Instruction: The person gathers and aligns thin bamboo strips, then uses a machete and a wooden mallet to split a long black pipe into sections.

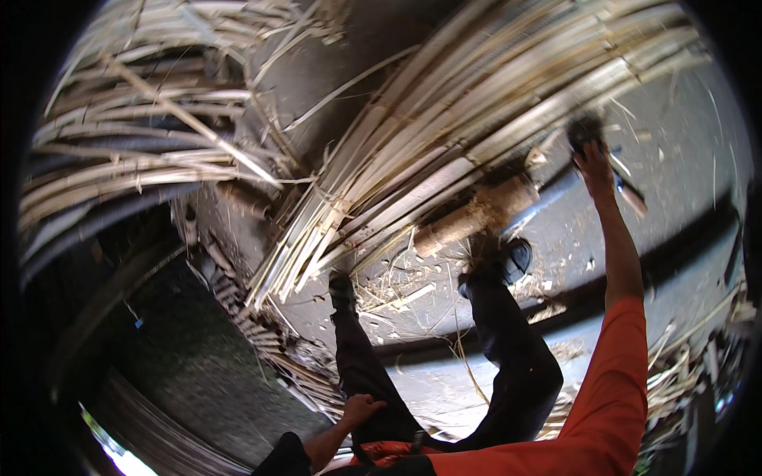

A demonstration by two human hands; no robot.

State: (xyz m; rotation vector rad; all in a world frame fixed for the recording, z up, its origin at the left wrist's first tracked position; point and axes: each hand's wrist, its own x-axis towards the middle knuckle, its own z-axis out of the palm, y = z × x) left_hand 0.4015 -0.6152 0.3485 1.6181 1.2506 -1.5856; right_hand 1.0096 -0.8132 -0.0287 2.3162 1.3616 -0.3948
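Observation:
My right arm, in an orange-red sleeve, stretches out to the far right. The fingers of my right hand bend over a dark rounded object, too blurred to name. Beside that hand, a thin tool with a brown handle lies on the ground. My left hand rests on my left thigh, thumb stretched out, with nothing visible in it. In front of my feet is a short, thick bamboo piece. Past it, long split bamboo strips lie in a broad bundle running toward the far right.
More bamboo strips are heaped at the far left. A row of stacked bamboo ends edges a dark lower area on the left. Shavings litter the ground around my feet. Further scraps pile up at the near right.

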